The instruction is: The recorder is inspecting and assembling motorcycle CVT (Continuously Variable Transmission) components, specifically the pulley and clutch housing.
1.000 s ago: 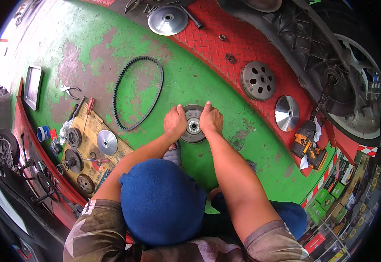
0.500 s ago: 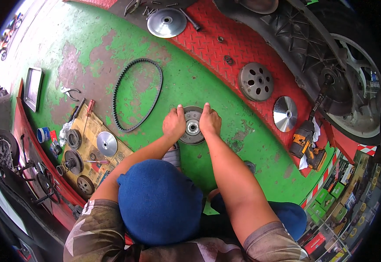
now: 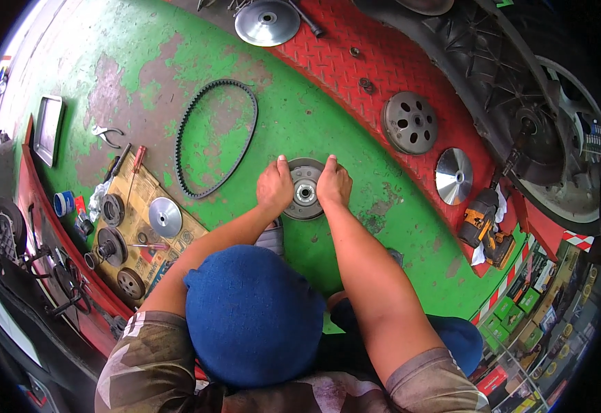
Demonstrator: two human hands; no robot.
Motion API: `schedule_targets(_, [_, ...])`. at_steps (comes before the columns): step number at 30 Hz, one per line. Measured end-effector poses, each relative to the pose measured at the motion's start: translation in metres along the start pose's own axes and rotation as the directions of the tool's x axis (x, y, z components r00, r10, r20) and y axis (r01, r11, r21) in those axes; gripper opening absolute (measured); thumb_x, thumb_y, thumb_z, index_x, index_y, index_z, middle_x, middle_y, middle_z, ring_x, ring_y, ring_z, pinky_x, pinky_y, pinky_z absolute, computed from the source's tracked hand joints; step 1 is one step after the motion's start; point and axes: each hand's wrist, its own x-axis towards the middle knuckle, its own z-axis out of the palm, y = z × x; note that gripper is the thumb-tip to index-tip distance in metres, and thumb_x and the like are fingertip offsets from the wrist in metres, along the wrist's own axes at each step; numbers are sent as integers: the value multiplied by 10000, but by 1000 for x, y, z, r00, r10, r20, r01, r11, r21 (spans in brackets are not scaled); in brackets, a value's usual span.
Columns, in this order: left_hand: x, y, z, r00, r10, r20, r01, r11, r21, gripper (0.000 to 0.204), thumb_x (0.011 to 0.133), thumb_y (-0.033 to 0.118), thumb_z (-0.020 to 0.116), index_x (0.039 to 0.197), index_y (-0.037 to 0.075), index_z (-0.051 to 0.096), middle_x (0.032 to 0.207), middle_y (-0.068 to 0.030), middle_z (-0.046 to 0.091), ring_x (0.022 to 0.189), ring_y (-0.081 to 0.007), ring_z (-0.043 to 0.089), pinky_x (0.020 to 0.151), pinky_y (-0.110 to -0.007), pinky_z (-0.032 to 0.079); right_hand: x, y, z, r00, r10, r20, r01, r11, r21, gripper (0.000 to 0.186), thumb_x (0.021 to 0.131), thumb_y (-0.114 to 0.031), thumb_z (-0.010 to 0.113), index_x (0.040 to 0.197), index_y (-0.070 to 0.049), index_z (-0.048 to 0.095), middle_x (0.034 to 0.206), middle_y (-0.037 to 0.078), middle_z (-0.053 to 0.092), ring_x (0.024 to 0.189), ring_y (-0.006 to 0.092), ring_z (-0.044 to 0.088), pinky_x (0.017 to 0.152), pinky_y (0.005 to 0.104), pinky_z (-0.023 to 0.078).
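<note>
In front of my knees, low over the green floor, I hold a round grey metal clutch assembly (image 3: 305, 208) with a bright nut or hub at its centre. My left hand (image 3: 275, 184) is wrapped round its left side, thumb pointing away from me. My right hand (image 3: 334, 183) grips the opposite side the same way. Both hands hide the clutch's side rims. A toothed black drive belt (image 3: 224, 82) lies in a loop on the floor to the upper left of my hands.
On the red ramp rest a holed clutch drum (image 3: 400, 131), a silver pulley disc (image 3: 454, 177) and a yellow-black impact driver (image 3: 480, 219), beside a scooter wheel (image 3: 569, 186). Another pulley disc (image 3: 252, 29) lies at the far end. Cardboard (image 3: 150, 237) on the left carries tools and parts.
My view has shifted slightly, so most surroundings sit a little differently in the picture. Both hands keep their hold on the clutch assembly, with the thumbs slightly farther apart.
</note>
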Motion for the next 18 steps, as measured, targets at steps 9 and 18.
schedule_targets(9, [-1, 3, -2, 1000, 23, 3, -23, 1000, -4, 580, 1098, 416, 293, 1052, -32, 659, 1088, -332, 670, 1045, -532, 607, 937, -593, 456, 0, 0, 0, 1000, -26, -17, 27, 999, 19, 690, 1055, -463, 289, 1086, 76, 718, 1209, 329, 661, 1162, 503, 598, 1048, 543, 426])
schedule_targets(18, [6, -15, 4, 998, 66, -14, -65, 997, 46, 582, 1100, 420, 286, 1056, -31, 651, 1093, -326, 669, 1054, -525, 606, 946, -586, 458, -4, -6, 2, 1000, -9, -1, 9, 1000, -4, 684, 1057, -461, 289, 1098, 72, 717, 1202, 322, 668, 1165, 496, 601, 1054, 542, 424])
